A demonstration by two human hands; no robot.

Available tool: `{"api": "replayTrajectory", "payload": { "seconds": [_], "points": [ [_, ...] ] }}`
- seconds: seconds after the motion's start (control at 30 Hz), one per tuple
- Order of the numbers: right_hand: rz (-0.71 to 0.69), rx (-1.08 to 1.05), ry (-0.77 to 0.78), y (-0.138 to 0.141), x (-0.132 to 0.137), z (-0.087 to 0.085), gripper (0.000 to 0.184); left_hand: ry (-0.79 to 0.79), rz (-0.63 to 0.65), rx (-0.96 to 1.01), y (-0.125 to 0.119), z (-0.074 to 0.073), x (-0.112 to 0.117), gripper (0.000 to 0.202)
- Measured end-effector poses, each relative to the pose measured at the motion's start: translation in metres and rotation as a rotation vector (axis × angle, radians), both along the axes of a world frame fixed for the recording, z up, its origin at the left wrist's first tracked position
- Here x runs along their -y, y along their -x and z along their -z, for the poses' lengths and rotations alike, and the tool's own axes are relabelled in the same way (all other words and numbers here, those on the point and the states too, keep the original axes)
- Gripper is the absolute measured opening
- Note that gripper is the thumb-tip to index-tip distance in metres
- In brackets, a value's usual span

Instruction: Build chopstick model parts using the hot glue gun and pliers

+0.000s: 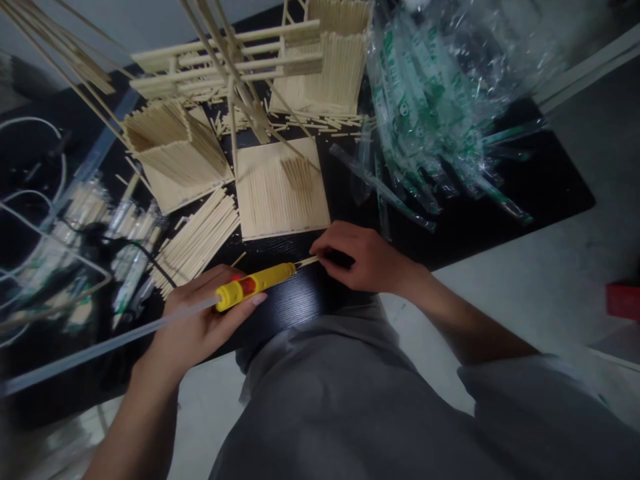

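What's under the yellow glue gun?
The left hand holds the glue gun from beneath, with black tabletop showing beyond. Whatever lies directly under that hand is covered.

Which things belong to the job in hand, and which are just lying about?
Seemingly in the job:
- glue gun in left hand
- stick in right hand
- panel
- loose sticks

Probably just lying about:
- wrappers
- offcuts
- red object
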State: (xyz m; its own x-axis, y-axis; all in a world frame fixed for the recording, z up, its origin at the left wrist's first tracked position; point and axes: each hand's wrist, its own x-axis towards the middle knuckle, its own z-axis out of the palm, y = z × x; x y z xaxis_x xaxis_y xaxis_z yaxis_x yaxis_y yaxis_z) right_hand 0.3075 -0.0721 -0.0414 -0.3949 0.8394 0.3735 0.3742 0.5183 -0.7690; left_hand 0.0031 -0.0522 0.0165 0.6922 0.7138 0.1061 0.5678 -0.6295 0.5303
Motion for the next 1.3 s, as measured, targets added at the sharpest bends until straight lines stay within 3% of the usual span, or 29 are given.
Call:
{"api": "replayTrajectory", "payload": {
  "seconds": [0.73, 1.03, 1.3],
  "points": [
    [0.016, 0.001, 0.033, -0.001, 0.001, -0.001, 0.023, -0.048, 0.046, -0.057, -0.017, 0.0, -0.005, 0.025],
    [0.019, -0.001, 0.058, -0.001, 0.002, -0.002, 0.029, 0.003, 0.013, -0.066, -0.021, 0.001, -0.006, 0.031],
    [0.031, 0.001, 0.043, -0.001, 0.002, -0.003, 0.027, -0.018, 0.021, -0.047, -0.024, 0.0, -0.007, 0.026]
  ]
}}
